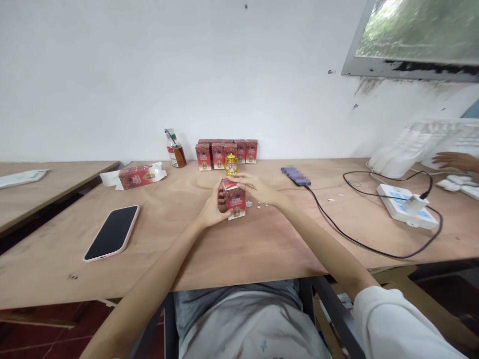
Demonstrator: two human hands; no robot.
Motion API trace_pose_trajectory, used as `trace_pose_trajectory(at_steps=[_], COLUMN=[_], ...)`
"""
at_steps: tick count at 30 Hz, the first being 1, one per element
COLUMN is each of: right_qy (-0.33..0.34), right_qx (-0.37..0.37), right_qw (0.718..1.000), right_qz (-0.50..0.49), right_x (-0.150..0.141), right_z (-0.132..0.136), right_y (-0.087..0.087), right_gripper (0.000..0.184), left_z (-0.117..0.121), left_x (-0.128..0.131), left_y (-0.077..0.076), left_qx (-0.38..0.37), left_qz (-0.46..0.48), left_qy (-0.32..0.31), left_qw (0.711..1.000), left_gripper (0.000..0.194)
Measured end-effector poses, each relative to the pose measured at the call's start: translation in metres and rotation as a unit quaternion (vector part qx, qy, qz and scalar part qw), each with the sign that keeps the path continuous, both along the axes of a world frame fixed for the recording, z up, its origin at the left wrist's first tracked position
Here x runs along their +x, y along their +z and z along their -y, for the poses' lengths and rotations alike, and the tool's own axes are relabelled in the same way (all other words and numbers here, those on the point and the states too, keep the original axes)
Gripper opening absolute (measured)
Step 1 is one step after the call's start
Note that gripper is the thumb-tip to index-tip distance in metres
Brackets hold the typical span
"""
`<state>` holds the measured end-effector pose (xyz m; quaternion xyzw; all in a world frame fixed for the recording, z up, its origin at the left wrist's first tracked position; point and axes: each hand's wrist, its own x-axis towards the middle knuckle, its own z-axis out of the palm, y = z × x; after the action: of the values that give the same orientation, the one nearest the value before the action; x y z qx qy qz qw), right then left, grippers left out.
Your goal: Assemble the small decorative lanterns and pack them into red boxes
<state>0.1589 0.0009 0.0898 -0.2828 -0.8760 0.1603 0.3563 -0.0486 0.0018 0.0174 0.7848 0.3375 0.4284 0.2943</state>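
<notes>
A small red box [235, 201] stands upright on the wooden table [262, 244] in front of me. My left hand [212, 206] wraps around its left side and grips it. My right hand [255, 187] rests on the box's top flap with fingers stretched flat. Just behind the box stands a little gold lantern [231, 164]. A few small white bits [258, 204] lie on the table right of the box.
A row of red boxes [226, 151] lines the wall, beside a brown bottle [175, 149]. An opened red box [136, 176] lies at left, a phone [112, 232] nearer me. A power strip [406, 205] with black cable is at right. Another person's hand [456, 160] shows far right.
</notes>
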Motion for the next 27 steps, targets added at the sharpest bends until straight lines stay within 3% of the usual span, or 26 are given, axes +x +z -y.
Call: trace_pose_trajectory(at_steps=[8, 16, 27], right_qy=[-0.028, 0.023, -0.009], right_qx=[0.030, -0.092, -0.079], right_qw=[0.999, 0.995, 0.997], right_qz=[-0.012, 0.024, 0.022], right_x=[-0.003, 0.011, 0.003], right_z=[0.008, 0.000, 0.006], right_y=[-0.009, 0.009, 0.013], right_gripper=[0.044, 0.045, 0.035], left_z=[0.004, 0.003, -0.002], left_x=[0.002, 0.000, -0.001], left_y=[0.003, 0.002, -0.003], left_qx=[0.009, 0.018, 0.019], left_qz=[0.017, -0.015, -0.014], left_qy=[-0.003, -0.009, 0.001], left_qw=[1.000, 1.000, 1.000], left_gripper=[0.106, 0.106, 0.108])
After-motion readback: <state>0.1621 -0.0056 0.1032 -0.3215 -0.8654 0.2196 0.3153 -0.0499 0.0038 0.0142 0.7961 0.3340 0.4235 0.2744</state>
